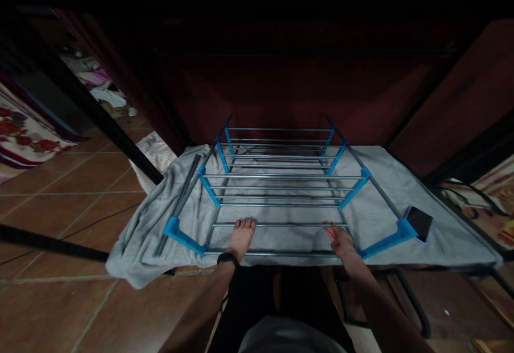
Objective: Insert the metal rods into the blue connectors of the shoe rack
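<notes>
A rack [279,177] of grey metal rods and blue plastic side pieces lies on its side on a grey cloth. My left hand [242,235], with a dark band at its wrist, has its fingers curled over a metal rod [291,225] near the rack's front. Toward the right end of that same rod, my right hand [340,240] closes its fingers around it. Just in front of both hands runs another rod [289,254] between the blue front corner pieces, the left one [184,238] and the right one [387,240].
Loose metal tubes [179,203] lie on the grey cloth [136,240] left of the rack. A phone [418,223] rests by the right corner piece. Behind stands a dark red panel [281,90]. Dark posts [100,117] and tiled floor [52,305] are at the left.
</notes>
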`<state>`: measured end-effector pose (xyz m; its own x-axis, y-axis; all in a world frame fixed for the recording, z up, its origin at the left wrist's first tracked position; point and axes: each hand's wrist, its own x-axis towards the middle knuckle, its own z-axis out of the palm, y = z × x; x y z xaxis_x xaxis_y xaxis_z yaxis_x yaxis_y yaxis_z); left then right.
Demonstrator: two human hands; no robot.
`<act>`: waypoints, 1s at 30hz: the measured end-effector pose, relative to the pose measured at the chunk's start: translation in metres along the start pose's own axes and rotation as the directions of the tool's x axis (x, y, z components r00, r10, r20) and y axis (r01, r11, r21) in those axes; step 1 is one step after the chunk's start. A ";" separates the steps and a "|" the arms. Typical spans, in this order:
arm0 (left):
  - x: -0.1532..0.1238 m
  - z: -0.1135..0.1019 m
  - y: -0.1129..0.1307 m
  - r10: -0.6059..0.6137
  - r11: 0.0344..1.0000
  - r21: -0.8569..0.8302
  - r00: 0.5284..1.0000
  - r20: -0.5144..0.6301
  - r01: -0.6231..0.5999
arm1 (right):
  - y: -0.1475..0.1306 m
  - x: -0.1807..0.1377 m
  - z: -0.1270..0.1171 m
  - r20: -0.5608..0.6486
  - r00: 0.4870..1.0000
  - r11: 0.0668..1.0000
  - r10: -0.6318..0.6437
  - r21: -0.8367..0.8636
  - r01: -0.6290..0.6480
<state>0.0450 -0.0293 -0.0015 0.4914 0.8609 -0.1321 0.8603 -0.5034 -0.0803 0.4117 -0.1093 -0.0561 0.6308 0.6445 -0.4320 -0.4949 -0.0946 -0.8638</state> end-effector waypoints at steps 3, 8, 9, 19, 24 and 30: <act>0.002 0.003 0.000 0.002 1.000 0.000 1.000 -0.003 -0.002 | 0.002 0.002 -0.002 -0.004 1.000 1.000 -0.007 -0.004 0.007; 0.004 0.006 0.001 0.018 1.000 -0.004 1.000 -0.012 -0.018 | 0.005 0.010 -0.005 -0.029 1.000 1.000 0.006 -0.013 -0.006; 0.004 0.006 0.001 0.021 1.000 -0.006 1.000 -0.013 -0.021 | 0.006 0.011 -0.005 -0.034 0.999 1.000 0.009 -0.016 -0.009; 0.007 0.008 0.004 0.046 0.999 -0.013 0.999 -0.012 -0.047 | 0.010 0.019 -0.006 -0.075 0.997 1.000 0.026 -0.015 -0.027; 0.008 0.010 0.004 0.057 0.998 0.001 0.998 -0.019 -0.057 | 0.009 0.018 -0.007 -0.067 0.997 1.000 0.029 0.002 -0.029; 0.009 0.013 0.005 0.064 0.998 0.031 0.997 -0.032 -0.063 | 0.007 0.014 -0.007 -0.018 1.000 1.000 0.013 -0.005 -0.013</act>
<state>0.0516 -0.0246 -0.0161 0.5499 0.8286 -0.1050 0.8228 -0.5591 -0.1024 0.4211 -0.1068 -0.0700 0.6349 0.6299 -0.4474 -0.4996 -0.1069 -0.8596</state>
